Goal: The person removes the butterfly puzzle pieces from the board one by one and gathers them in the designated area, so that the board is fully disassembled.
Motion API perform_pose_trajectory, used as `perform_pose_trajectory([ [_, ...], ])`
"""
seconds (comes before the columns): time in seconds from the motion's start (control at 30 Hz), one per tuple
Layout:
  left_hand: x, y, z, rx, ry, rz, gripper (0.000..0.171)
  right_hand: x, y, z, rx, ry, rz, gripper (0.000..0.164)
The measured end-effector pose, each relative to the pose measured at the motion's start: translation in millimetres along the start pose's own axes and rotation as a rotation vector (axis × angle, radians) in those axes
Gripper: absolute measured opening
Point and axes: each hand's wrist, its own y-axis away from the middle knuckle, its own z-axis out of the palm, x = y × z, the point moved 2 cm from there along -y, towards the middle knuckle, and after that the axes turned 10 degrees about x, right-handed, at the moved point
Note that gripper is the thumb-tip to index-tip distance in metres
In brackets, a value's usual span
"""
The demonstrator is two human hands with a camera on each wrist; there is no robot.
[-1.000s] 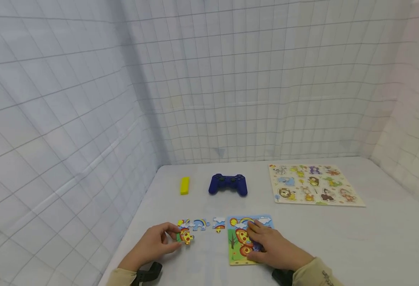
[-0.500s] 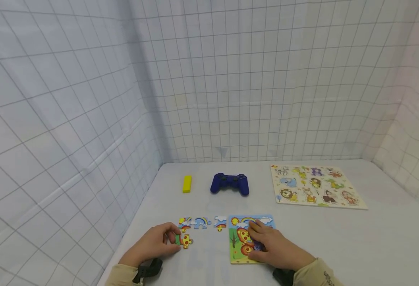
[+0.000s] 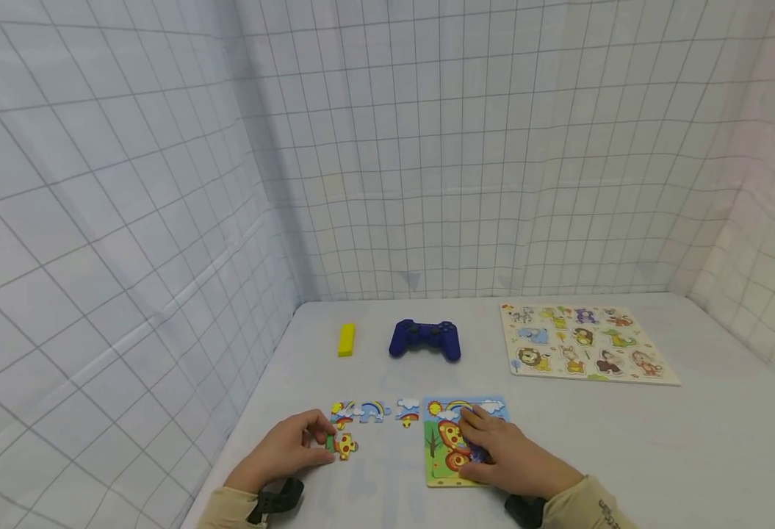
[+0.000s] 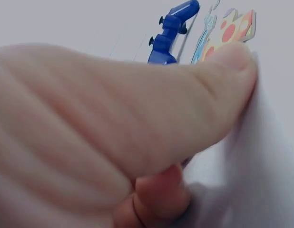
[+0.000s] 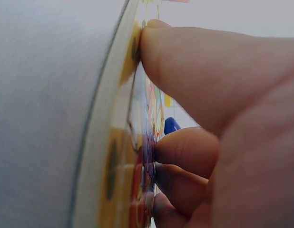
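Observation:
In the head view my left hand (image 3: 287, 449) pinches a jigsaw piece (image 3: 344, 446) with red dots on yellow and a green edge, low at the table. The left wrist view shows the thumb lying along the near side of this piece (image 4: 235, 28). Just beyond it lie three loose jigsaw pieces, among them a rainbow piece (image 3: 372, 413) and a cloud piece (image 3: 408, 411). My right hand (image 3: 507, 452) rests on the colourful puzzle board (image 3: 435, 470), covering its right part. Its thumb and fingertips touch the board's face in the right wrist view.
Farther back lie a yellow block (image 3: 347, 340) and a dark blue game controller (image 3: 424, 339). A larger animal puzzle board (image 3: 585, 344) lies at the back right. Grid-patterned white cloth walls (image 3: 394, 184) stand around the white table (image 3: 625, 441).
The left hand has drawn the dotted jigsaw piece slightly toward the body, away from the loose pieces. The right hand stays on the puzzle board. The head view has shifted a little.

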Motion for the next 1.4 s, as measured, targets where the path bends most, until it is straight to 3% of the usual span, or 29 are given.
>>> perform_pose_trajectory([
  [0.33,1.8,-1.1,-0.7,0.043,0.028,-0.076,0.024,3,-2,3,0.0,0.007,-0.009,0.082],
  [0.97,5.9,-1.9,3.4,0.042,-0.027,-0.076,0.014,2,0,0,0.002,0.01,-0.019,0.083],
  [1.13,9.5,0.2,5.3,0.051,-0.024,-0.104,0.014,1,1,-2,-0.002,0.011,-0.027,0.083],
  [1.3,18.9,1.7,4.2,0.153,-0.206,-0.187,0.017,0,0,-1,0.003,0.012,-0.028,0.083],
  [1.4,34.6,1.9,2.5,0.259,-0.33,-0.215,0.017,0,-1,0,0.001,0.005,-0.018,0.083],
])
